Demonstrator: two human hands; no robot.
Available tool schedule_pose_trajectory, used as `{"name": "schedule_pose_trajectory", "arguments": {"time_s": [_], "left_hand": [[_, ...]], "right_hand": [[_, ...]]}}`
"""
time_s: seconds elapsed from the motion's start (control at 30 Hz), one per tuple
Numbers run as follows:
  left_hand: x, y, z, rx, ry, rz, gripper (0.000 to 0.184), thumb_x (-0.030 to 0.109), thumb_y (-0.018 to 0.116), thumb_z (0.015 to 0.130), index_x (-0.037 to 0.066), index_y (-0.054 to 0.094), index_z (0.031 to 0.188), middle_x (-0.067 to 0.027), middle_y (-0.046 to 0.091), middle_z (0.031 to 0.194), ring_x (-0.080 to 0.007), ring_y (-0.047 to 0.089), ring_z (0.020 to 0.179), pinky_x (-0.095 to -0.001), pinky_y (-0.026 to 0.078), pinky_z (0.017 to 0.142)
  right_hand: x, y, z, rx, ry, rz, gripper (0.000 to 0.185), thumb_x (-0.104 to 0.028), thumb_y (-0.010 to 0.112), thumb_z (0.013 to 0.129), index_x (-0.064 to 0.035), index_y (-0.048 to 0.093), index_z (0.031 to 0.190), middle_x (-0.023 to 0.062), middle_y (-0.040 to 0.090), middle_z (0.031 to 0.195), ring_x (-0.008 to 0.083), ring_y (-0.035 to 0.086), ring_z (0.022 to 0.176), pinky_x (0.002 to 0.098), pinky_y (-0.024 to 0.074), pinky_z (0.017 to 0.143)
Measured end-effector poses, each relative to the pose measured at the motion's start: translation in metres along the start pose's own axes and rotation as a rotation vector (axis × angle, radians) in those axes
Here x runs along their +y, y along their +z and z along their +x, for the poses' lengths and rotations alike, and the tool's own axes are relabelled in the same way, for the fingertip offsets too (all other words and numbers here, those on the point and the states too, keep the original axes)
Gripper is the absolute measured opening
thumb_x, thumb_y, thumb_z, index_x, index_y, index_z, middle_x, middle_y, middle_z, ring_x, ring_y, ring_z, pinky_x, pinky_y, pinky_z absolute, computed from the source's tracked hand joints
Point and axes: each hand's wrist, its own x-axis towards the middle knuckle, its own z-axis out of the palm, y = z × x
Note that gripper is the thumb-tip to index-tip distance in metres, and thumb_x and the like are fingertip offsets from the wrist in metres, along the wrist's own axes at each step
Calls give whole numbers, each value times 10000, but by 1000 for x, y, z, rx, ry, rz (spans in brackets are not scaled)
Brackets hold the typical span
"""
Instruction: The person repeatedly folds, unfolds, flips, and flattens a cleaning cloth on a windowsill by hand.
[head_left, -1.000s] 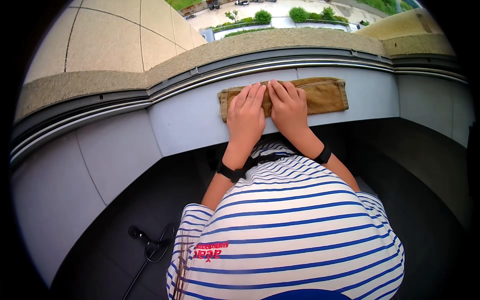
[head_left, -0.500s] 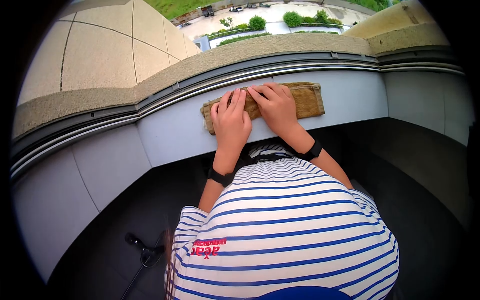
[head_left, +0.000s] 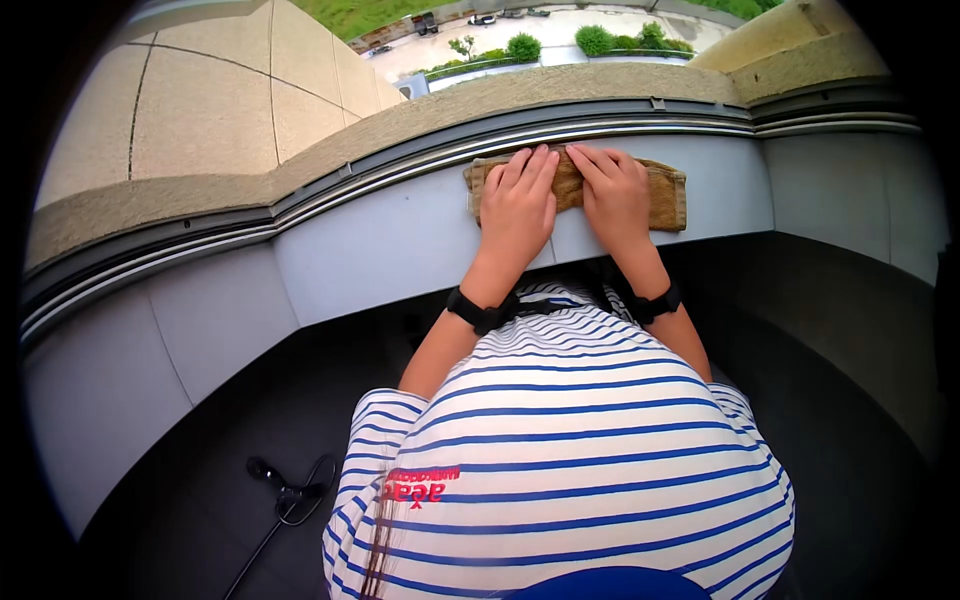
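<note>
**Brown cloth under both hands, pale sill, one o'clock**

Brown cloth is seen near one o'clock from the frame centre, folded into a long strip and laid on the pale sill, close to the window track. It is covered in part by the left hand, just past twelve o'clock, and by the right hand, between one and two.

Fingers of both hands: extended, narrowly spaced, laid over the cloth rather than wrapped around it. Whether the tips are hooked over its far edge cannot be told. Between the hands the cloth looks slightly rucked.

Stage judged: the cloth is being pressed or steadied against the sill with both hands. For any shift along the surface, even pressure and matched hands would be called for, so that the rucked middle is not bunched further and the track is not snagged.

Writing: red lettering is carried by the striped shirt, between six and seven o'clock. It is seen inverted; "acac" is a tentative reading of the larger line, and the smaller line cannot be read. No mark is made out on the wristbands. Black cord noted near seven.
</note>
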Motion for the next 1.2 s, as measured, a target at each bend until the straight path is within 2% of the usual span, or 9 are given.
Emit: {"name": "schedule_pose_trajectory", "arguments": {"time_s": [0.07,0.2,0.4,0.6,0.67,0.77,0.8,0.97,1.2], "left_hand": [[-1,-3,-2,-2,1,-40,453,99,613,855,91,614,1308,-45,611,1342,-235,525,1253,-384,382,1038],[-8,-8,-5,-9,7,-55,453,103,611,863,92,606,1317,-43,606,1350,-226,529,1257,-387,385,1054],[-27,-28,-23,-33,21,-6,442,123,596,892,95,594,1333,-31,602,1361,-211,526,1272,-393,383,1071],[-57,-58,-49,-53,-46,-6,433,140,585,913,107,590,1344,-24,591,1381,-205,522,1290,-399,376,1086],[-68,-69,-59,-56,-99,22,424,137,577,919,101,593,1341,-27,596,1376,-211,524,1291,-403,378,1087],[-85,-85,-75,-54,-154,63,438,140,586,901,99,594,1337,-16,598,1371,-189,516,1298,-384,372,1102],[-87,-92,-78,-51,-185,25,408,120,560,925,77,599,1328,-52,609,1352,-237,530,1285,-413,377,1086],[-97,-100,-91,-16,-233,19,407,97,552,921,61,598,1324,-78,614,1337,-254,535,1275,-411,381,1072],[-79,-102,-91,0,-259,13,354,40,584,862,43,636,1213,-76,653,1238,-251,574,1199,-402,401,999]], "right_hand": [[1,-1,-1,-49,-27,-5,413,-51,618,828,-135,672,1229,-16,662,1198,232,583,1074,398,451,920],[-1,-4,2,-76,-75,2,417,-44,606,825,-122,664,1231,0,650,1229,238,576,1095,409,441,953],[-28,6,4,-124,-89,195,405,-44,614,792,-44,666,1194,80,643,1260,297,550,1161,422,458,999],[-78,22,11,-175,-108,215,399,-153,642,830,-17,661,1204,94,633,1289,325,532,1187,407,460,1014],[-91,32,13,-188,-178,246,433,-214,652,842,-15,651,1226,92,618,1310,336,506,1206,410,449,1027],[-114,47,15,-207,-228,284,457,-221,650,861,-33,625,1277,86,579,1368,326,481,1236,414,424,1056],[-122,53,15,-172,-259,267,462,-230,654,858,-35,624,1276,76,577,1351,326,483,1211,414,419,1051],[-142,61,23,-171,-327,295,433,-205,658,848,-23,633,1240,68,590,1260,305,506,1122,404,441,988],[-143,53,9,-222,-340,294,331,-154,672,821,-6,646,1117,52,566,1085,257,527,895,368,480,814]]}}
